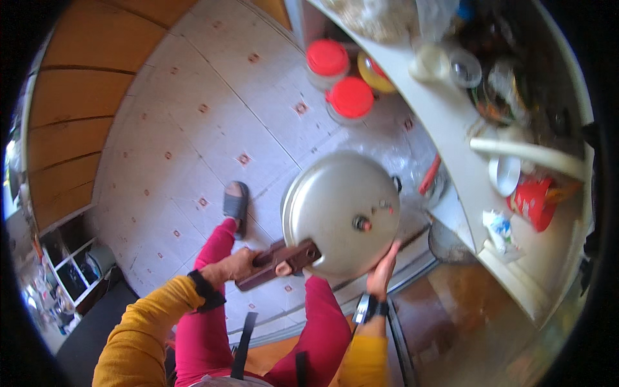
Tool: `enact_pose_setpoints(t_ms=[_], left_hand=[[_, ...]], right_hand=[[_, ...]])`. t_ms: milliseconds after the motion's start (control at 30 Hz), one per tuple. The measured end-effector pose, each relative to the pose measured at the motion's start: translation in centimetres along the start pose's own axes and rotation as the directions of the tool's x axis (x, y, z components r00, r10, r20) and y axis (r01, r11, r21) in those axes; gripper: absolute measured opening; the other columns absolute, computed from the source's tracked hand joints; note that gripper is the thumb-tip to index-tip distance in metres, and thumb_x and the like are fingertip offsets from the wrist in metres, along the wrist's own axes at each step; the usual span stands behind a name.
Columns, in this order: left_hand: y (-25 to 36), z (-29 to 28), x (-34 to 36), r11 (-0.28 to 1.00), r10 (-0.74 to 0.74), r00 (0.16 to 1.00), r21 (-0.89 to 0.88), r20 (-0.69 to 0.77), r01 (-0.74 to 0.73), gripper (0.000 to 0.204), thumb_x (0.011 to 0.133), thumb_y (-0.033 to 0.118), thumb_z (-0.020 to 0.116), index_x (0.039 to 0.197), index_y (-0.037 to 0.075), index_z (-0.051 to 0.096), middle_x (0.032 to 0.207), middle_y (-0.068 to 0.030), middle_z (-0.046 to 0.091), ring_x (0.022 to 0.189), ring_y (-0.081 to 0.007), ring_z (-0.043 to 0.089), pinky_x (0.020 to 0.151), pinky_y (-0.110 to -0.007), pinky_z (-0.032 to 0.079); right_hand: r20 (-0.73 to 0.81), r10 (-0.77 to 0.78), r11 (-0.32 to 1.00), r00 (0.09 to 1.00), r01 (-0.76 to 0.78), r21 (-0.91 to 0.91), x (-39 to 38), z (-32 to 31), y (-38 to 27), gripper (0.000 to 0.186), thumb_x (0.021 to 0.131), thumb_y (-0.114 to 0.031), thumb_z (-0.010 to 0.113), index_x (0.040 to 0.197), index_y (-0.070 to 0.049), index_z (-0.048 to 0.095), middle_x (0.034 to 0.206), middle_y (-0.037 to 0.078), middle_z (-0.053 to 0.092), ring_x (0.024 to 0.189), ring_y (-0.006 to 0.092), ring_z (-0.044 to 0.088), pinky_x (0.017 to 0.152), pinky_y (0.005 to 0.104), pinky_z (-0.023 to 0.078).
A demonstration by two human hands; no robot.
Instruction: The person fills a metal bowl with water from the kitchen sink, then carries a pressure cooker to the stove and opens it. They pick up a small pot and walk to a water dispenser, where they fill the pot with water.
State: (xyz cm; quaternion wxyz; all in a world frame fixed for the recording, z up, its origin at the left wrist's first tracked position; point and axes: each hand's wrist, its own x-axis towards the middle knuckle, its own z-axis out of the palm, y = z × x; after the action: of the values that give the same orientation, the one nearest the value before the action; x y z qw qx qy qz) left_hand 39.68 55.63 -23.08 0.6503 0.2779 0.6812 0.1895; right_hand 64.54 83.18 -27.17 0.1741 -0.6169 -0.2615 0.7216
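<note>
A silver pressure cooker [335,193] with its lid on is held up in front of my legs, above the tiled floor. My left hand [237,263] is wrapped round its brown long handle [284,261] at the lower left. Against the lower right side of the cooker, my right hand [383,271] supports it; part of the palm and fingers is hidden beneath. A small dark pressure valve [362,223] with a reddish tip stands on the lid. On the cooker's far right side, a small dark helper handle [397,184] shows.
Jars with red lids [350,98] stand on the floor beyond the cooker. At the right, a white shelf [445,122] carries bags, a white cup [504,175] and a red packet [534,203]. Wooden cabinets [90,97] line the left, and a dark doorway floor lies lower right.
</note>
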Motion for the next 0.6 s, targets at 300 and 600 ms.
enact_pose_setpoints(t_ms=[300,600], left_hand=[[3.0,-3.0,-23.7,0.96,-0.122,0.993,-0.253,-0.001,0.118,0.038,0.089,0.021,0.067,0.124,0.007,0.059,0.092,0.0001,0.064,0.087,-0.0094,0.056,0.079,-0.029,0.049],[3.3,-12.6,-40.8,0.891,-0.216,0.962,-0.436,-0.167,0.124,0.035,0.087,0.02,0.07,0.119,0.007,0.064,0.092,0.0067,0.063,0.08,-0.0056,0.054,0.074,-0.026,0.048]], right_hand=[[0.045,-0.035,0.937,0.998,0.048,-0.345,-16.6,9.1,-2.3,0.064,0.099,-0.054,0.038,0.122,0.006,0.049,0.122,0.02,0.053,0.113,0.0278,0.05,0.097,0.0394,0.039],[0.302,-0.212,0.843,0.929,0.33,-0.425,-30.0,29.7,-11.2,0.056,0.101,-0.048,0.041,0.115,0.005,0.053,0.111,0.015,0.058,0.103,0.0236,0.052,0.091,0.0354,0.042]])
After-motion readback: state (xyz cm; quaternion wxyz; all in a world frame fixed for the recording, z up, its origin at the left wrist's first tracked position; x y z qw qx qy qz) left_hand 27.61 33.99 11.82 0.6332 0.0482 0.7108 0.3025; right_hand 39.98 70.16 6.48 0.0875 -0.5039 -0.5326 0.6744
